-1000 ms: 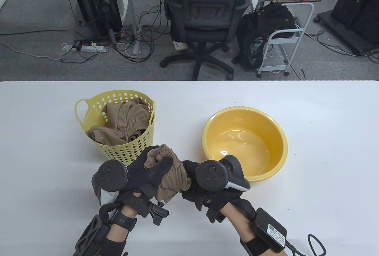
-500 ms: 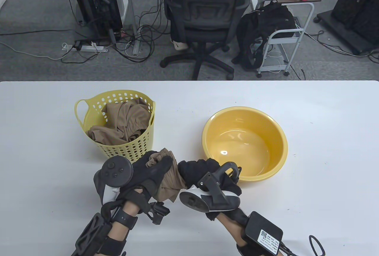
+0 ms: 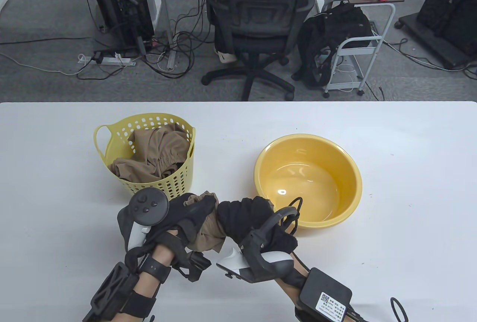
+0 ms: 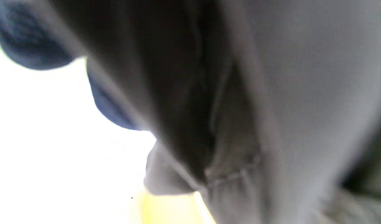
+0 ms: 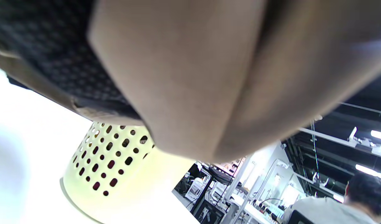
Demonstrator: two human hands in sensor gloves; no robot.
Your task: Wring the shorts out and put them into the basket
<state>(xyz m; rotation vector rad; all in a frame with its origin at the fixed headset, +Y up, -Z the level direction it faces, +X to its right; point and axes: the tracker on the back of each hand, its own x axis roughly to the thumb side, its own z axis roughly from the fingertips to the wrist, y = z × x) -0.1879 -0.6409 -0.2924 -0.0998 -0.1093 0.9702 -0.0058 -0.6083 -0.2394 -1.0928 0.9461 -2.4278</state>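
Both hands work low at the near edge of the white table, in the gap between the yellow basket on the left and the yellow basin on the right; wide bare tabletop lies to either side, and the far half behind the two containers is open too. Left hand has its fingers curled round one end of the tan shorts, right hand is wrapped round the other end, knuckles just beside the basin's near rim. Shorts are held bunched into a short thick roll between the two fists, above the table, a loose tail hanging below the grip. In the left wrist view the fabric fills most of the picture, blurred, folds and a stitched seam just readable; in the right wrist view it covers the top, with the basket's perforated wall below it. Basket already holds more tan cloth, piled to the rim. Basin interior is glossy. Behind the table: grey floor, office chair, cables and a power strip, black backpack against a white cart.
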